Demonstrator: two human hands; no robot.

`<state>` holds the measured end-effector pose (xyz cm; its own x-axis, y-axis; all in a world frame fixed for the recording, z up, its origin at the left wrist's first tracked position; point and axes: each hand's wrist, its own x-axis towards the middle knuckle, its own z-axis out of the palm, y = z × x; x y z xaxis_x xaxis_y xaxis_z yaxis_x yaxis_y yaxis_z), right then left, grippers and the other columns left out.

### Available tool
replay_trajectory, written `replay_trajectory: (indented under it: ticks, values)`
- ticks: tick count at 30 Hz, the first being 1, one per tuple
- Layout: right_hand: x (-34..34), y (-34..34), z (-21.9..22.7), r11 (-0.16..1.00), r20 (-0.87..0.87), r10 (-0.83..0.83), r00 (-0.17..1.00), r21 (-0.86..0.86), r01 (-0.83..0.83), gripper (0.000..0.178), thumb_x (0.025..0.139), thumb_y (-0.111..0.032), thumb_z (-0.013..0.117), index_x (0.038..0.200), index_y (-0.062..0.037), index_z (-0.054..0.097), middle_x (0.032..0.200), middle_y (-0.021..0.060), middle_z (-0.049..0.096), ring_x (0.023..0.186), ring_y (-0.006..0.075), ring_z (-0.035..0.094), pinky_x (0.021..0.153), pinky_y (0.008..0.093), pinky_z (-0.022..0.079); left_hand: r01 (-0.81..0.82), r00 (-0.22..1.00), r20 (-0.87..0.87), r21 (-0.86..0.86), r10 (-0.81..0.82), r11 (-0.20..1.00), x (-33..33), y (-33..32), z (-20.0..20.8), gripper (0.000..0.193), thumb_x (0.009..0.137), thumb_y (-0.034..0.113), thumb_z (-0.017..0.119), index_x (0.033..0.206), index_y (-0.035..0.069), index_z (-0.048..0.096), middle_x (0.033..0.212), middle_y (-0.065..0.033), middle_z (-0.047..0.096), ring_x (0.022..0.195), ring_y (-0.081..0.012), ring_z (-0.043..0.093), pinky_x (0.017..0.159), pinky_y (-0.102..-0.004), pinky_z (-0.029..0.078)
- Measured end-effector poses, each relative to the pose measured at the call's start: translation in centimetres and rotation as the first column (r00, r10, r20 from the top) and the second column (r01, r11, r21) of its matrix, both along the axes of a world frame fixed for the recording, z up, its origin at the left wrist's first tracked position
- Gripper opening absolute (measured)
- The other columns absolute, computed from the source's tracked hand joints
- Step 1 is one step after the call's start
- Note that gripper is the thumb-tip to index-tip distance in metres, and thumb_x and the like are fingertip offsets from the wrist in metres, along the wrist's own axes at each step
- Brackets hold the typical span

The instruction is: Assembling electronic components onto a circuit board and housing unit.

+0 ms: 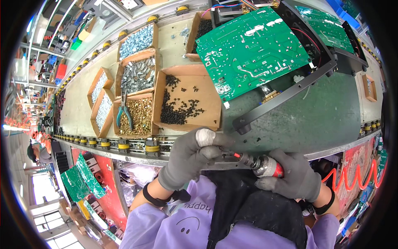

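Note:
In a grey glove, my right hand is wrapped round a red and silver power screwdriver, its bit pointing left. My left hand, gloved too and with white tape on one finger, is closed in a pinch beside the bit's tip. What sits between those fingers is too small and blurred to make out. Just beyond both hands, a large green circuit board lies tilted on a black metal frame. A shallow cardboard box of small black screws stands beyond my left hand.
More cardboard boxes hold silver clips, bluish metal parts and brass-coloured pieces, with pliers lying on the last. A second board stands at the far right. A roller rail runs along the near edge; a coiled red hose hangs right.

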<state>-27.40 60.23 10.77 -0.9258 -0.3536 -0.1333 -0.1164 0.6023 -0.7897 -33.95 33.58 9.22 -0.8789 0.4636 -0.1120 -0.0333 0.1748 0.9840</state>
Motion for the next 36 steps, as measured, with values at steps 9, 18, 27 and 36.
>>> replay_trajectory:
  ticks: [9, 18, 27, 36]
  values:
    - [0.8, 4.8, 0.8, 0.934, 0.032, -0.116, 0.993, -0.335, 0.120, 0.057, 0.072, -0.036, 0.086, 0.109, -0.0002, 0.061, 0.090, 0.0127, 0.064, 0.078, 0.0251, 0.063, 0.070, 0.0354, 0.050, -0.395, 0.881, 0.334, 0.133, 0.334, 0.909, -5.6, 0.0, -1.5, 0.044, 0.098, 0.028, 0.062, 0.130, -0.001, 0.057, 0.106, -0.0077, 0.063, 0.089, -0.0156, 0.061, 0.077, -0.0290, 0.053]
    - [2.2, 14.7, 4.4, 0.717, 0.486, -0.565, 0.666, -0.109, 0.688, 0.057, 0.068, -0.026, 0.086, 0.112, -0.0044, 0.057, 0.089, 0.0040, 0.059, 0.079, 0.0153, 0.056, 0.073, 0.0310, 0.048, -0.238, 0.808, 0.589, 0.315, 0.007, 0.919, -10.5, 4.2, -2.5, 0.042, 0.098, 0.036, 0.059, 0.130, 0.010, 0.053, 0.123, -0.0057, 0.061, 0.097, -0.0171, 0.063, 0.075, -0.0336, 0.051]
    - [-0.9, 14.6, 3.2, 0.732, 0.351, -0.656, 0.669, 0.079, 0.677, 0.062, 0.062, -0.023, 0.090, 0.110, -0.0036, 0.058, 0.088, 0.0055, 0.058, 0.079, 0.0149, 0.056, 0.072, 0.0326, 0.049, -0.189, 0.822, 0.567, 0.174, 0.059, 0.967, -11.1, 5.8, -1.6, 0.054, 0.090, 0.045, 0.068, 0.123, 0.003, 0.060, 0.111, -0.0067, 0.067, 0.090, -0.0157, 0.066, 0.066, -0.0255, 0.056]
    - [-1.6, 14.0, 3.8, 0.693, 0.315, -0.709, 0.631, 0.148, 0.706, 0.063, 0.060, -0.024, 0.090, 0.111, -0.0038, 0.058, 0.088, 0.0092, 0.062, 0.079, 0.0213, 0.061, 0.071, 0.0364, 0.050, -0.257, 0.778, 0.627, 0.357, -0.027, 0.898, -11.8, 6.0, -0.8, 0.075, 0.089, 0.051, 0.067, 0.140, 0.001, 0.044, 0.127, -0.0132, 0.062, 0.104, -0.0227, 0.068, 0.072, -0.0299, 0.060]
